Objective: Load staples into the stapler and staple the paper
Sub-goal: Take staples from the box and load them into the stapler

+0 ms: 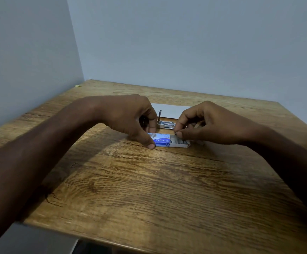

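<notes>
A small blue staple box (162,141) lies on the wooden table (149,189), its inner tray (181,143) slid out to the right with grey staples showing. My left hand (128,120) pins the box's left end between thumb and fingers. My right hand (204,123) hovers over the open tray, thumb and forefinger pinched together on a staple strip at the tray. Just behind the box lies the metal stapler (165,124), opened up, partly hidden by both hands. A white sheet of paper (171,110) lies behind the stapler.
Pale walls meet at a corner along the table's back and left edges. A single loose staple (74,165) lies on the wood at the left. The table's near edge runs across the bottom of the view.
</notes>
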